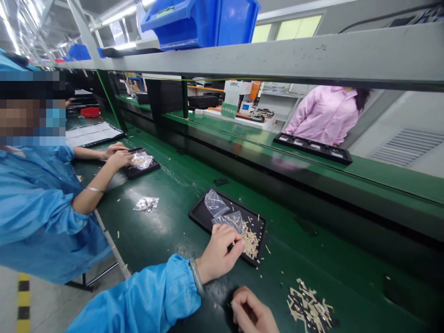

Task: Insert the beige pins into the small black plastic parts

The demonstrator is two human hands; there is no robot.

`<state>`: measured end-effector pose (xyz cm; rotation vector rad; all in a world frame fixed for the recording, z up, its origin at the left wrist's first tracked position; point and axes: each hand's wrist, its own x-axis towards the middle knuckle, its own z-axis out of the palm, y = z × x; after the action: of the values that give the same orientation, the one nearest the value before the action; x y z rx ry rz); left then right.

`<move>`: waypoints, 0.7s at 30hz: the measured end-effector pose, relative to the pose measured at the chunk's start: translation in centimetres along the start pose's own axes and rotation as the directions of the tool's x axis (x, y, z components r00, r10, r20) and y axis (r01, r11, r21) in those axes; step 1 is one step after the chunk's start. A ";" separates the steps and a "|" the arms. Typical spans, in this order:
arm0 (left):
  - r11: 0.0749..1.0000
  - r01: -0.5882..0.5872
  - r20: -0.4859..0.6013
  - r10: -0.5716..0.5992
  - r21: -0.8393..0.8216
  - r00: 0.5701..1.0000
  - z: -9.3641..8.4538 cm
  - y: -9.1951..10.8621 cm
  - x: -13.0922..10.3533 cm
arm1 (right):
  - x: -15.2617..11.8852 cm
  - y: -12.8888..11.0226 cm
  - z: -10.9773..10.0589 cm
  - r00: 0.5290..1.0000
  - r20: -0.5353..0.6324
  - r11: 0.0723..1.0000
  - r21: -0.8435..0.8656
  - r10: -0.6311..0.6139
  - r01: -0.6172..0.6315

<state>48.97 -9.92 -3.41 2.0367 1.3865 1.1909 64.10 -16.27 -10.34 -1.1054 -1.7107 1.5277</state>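
My left hand (222,252), in a blue sleeve with a bangle at the wrist, reaches over the near edge of a black tray (199,215). Its fingers are bent together beside a heap of small pale strips (251,243); whatever they pinch is hidden. Two clear plastic bags (215,203) lie in the tray, one partly behind my fingers. Closer to me, my right hand (253,311) is curled at the bottom edge of the view, with thumb and fingertips together. Anything in that grip is too small to make out. A pile of pale and dark strips (308,307) rests to its right.
On the green table (163,231), a co-worker in blue (45,203) handles another tray (151,164) at left. A crumpled clear bag (146,204) lies between us. A grey shelf with blue bins (204,25) spans overhead. Beyond the divider, a person in pink (326,113) stands near a long black tray (312,147).
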 end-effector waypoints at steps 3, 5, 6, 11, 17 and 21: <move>1.000 -0.021 0.012 0.021 -0.002 1.000 0.1 -0.1 0.0 | 0.3 -0.5 -0.7 0.995 0.051 0.990 0.109 0.086 -0.091; 0.997 -0.072 0.065 0.073 -0.006 0.995 0.3 -0.2 -0.1 | 0.4 -0.6 -1.0 0.991 0.086 0.983 0.139 0.106 -0.118; 0.994 -0.106 0.104 0.105 -0.002 0.989 0.4 -0.3 -0.2 | 0.5 -0.6 -1.0 0.988 0.105 0.982 0.139 0.112 -0.126; 0.951 -0.246 0.394 0.156 0.189 0.906 1.4 -0.6 -1.2 | 0.5 -1.4 -1.0 0.971 0.209 0.993 -0.018 0.119 -0.118; 0.875 -0.357 0.597 0.102 0.327 0.796 2.1 -1.1 -1.7 | 0.5 -2.6 -0.9 0.958 0.270 0.988 -0.143 0.096 -0.059; 0.876 -0.358 0.599 0.103 0.324 0.794 2.1 -1.3 -1.7 | 0.6 -2.5 -1.0 0.959 0.269 0.988 -0.144 0.087 -0.050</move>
<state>49.76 -10.62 -6.20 2.6379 1.1652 0.2796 64.18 -15.29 -7.80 -1.0684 -2.0069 1.6944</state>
